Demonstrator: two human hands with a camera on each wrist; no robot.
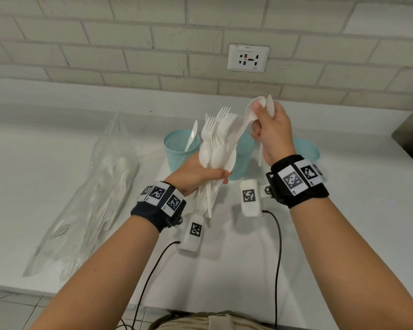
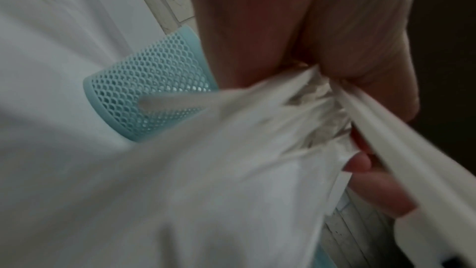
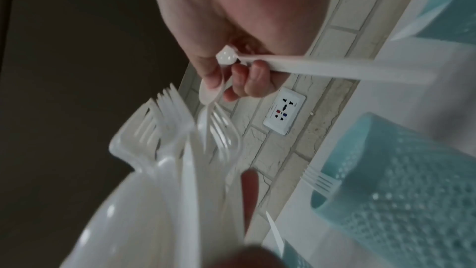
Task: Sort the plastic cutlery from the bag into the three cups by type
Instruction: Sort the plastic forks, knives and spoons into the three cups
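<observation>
Sorting looks barely begun: the left hand (image 1: 196,172) grips a mixed bundle of forks and spoons (image 1: 216,148), while the right hand (image 1: 272,132) pinches a spoon (image 1: 252,110) just above that bundle. Beyond the hands, the left cup (image 1: 180,148) holds one piece, and the bag (image 1: 100,186) left of them seems to hold more cutlery.

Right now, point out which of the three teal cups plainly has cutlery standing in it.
The leftmost teal mesh cup: one white piece leans out over its rim. The middle cup and right cup sit mostly behind the hands, contents hidden.

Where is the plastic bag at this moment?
In the head view the plastic bag lies flat on the white counter, on the person's left side, left of the leftmost blue cup.
</observation>
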